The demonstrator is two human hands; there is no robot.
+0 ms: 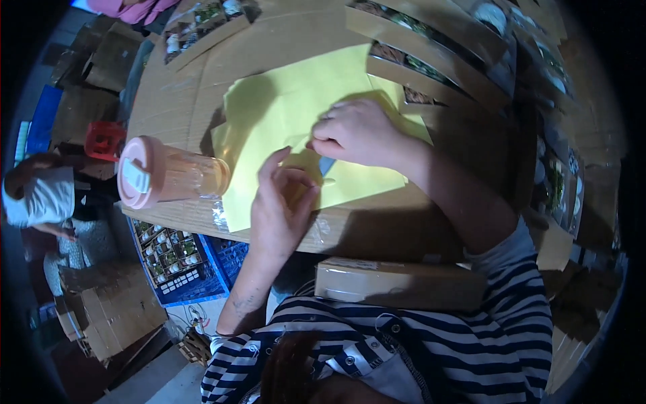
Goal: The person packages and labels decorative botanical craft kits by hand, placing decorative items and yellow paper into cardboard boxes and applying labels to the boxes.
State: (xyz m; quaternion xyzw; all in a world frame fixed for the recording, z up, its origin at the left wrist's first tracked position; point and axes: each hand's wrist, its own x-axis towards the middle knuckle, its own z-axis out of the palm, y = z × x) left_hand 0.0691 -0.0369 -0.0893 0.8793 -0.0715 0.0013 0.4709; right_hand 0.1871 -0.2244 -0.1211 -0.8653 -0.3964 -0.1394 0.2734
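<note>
A stack of yellow paper sheets [269,101] lies on the cardboard-topped table. My right hand [363,131] rests over its middle, fingers curled closed; what they grip is hidden. A small flat grey-blue piece [326,165] shows just below those fingers, and I cannot tell whether they hold it. My left hand [282,202] hovers at the sheets' near edge, thumb and fingers curved but apart, with nothing plainly held. By its thumb lies a small pale sliver [328,182] on the paper.
A pink-lidded clear cup [182,174] stands left of the paper. Long cardboard trays [417,37] of small plants and white figures fill the far right; another tray [205,30] is far left. A closed carton [400,284] sits against my front. A person [50,192] is at left.
</note>
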